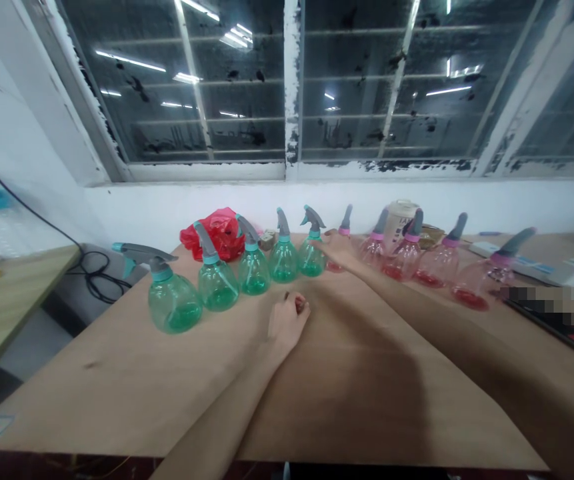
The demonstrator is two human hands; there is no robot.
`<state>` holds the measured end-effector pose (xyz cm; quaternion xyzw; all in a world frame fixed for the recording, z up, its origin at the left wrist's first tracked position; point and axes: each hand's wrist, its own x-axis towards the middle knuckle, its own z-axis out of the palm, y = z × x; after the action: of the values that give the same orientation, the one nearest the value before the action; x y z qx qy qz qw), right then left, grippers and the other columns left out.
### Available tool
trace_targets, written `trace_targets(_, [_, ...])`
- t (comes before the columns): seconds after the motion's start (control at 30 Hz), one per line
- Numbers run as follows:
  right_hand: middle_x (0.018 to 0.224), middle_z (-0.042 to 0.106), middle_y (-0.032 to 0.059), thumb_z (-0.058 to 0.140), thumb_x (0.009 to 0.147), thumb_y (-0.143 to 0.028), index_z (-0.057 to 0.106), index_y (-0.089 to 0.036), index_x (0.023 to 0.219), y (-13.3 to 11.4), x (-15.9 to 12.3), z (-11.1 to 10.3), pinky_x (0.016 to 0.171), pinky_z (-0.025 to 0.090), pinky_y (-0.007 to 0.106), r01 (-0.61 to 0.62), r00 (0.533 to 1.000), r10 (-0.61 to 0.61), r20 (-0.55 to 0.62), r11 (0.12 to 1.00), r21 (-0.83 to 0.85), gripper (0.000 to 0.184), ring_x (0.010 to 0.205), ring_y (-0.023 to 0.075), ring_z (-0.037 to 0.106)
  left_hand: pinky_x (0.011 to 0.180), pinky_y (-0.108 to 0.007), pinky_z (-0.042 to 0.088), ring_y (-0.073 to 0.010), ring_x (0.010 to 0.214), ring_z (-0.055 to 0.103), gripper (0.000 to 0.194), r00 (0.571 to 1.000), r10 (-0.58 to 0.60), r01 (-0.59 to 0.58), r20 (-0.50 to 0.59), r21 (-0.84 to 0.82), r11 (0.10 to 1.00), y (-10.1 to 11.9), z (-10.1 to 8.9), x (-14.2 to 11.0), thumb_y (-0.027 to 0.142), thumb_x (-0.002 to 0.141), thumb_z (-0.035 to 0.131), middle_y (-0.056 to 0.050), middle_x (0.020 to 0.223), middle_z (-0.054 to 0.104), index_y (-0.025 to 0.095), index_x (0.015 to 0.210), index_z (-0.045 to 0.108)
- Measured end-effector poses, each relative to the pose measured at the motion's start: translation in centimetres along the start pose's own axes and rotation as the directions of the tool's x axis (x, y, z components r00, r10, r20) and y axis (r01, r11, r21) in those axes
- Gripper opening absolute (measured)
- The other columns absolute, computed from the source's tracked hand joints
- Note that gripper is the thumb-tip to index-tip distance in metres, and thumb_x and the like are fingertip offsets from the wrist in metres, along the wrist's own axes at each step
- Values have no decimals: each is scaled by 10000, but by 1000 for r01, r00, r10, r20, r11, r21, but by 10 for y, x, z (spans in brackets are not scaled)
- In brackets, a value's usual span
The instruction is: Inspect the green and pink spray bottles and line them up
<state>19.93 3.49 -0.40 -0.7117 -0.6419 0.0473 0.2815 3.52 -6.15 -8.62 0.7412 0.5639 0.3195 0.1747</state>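
Note:
A row of spray bottles stands along the far side of the brown table [357, 387]: several green spray bottles [217, 280] on the left, several pink spray bottles [431, 263] on the right. My right hand [339, 250] reaches to the middle of the row and is wrapped round the leftmost pink spray bottle [345, 221], right beside the last green bottle [311, 257]. That bottle's grey trigger head sticks up behind my fingers. My left hand [289, 320] rests on the table in front of the green bottles, fingers curled in, with nothing in it.
A red plastic bag [217, 230] lies behind the green bottles. A pale tub [399, 213] stands behind the pink ones. A power strip [531, 267] and a dark flat device [557, 320] lie at the right. Black cable [97, 277] hangs by a side table [11, 300].

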Motion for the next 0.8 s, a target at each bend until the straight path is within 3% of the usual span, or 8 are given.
trace_targets(0.1, [773, 707, 60, 424, 816, -590, 573, -176, 1104, -4, 1, 6, 677, 442, 275, 32, 999, -32, 37, 999, 9, 526, 814, 213, 659, 736, -273, 470, -163, 774, 633, 105, 1000, 3, -3, 1, -7, 1000, 0, -1, 1, 200, 816, 503, -39, 879, 636, 181, 893, 573])
trace_targets(0.37, [960, 688, 110, 414, 783, -660, 604, -193, 1039, 4, -26, -10, 677, 450, 301, 65, 997, -62, 49, 997, -50, 566, 864, 247, 647, 717, -293, 470, -171, 763, 622, 121, 1000, 12, -13, -22, -59, 998, 0, -4, -1, 231, 809, 513, -27, 855, 609, 196, 919, 550])
trace_targets(0.6, [832, 694, 100, 400, 744, -724, 583, -216, 1066, 40, -97, -50, 595, 462, 344, 107, 992, -96, 78, 984, -141, 629, 759, 295, 661, 754, -346, 505, -214, 950, 586, 519, 997, 38, -51, -69, -193, 980, 18, 5, -9, 429, 760, 588, -88, 1067, 541, 184, 1171, 386])
trace_targets(0.7, [758, 688, 95, 361, 790, -690, 612, -190, 962, 54, -126, -74, 586, 459, 344, 233, 970, -216, 113, 958, -168, 585, 682, 265, 655, 870, -409, 480, -251, 1110, 520, 739, 991, 128, -116, 28, -265, 957, 32, 15, -14, 459, 717, 638, -126, 1242, 467, 201, 1300, 264])
trace_targets(0.8, [647, 661, 64, 384, 816, -640, 629, -197, 902, 68, -144, -95, 556, 446, 343, 319, 944, -303, 133, 940, -123, 513, 569, 226, 617, 1012, -493, 356, -298, 1241, 404, 886, 947, 283, -226, 153, -311, 923, 54, 25, -21, 458, 676, 689, -152, 1350, 387, 201, 1363, 192])
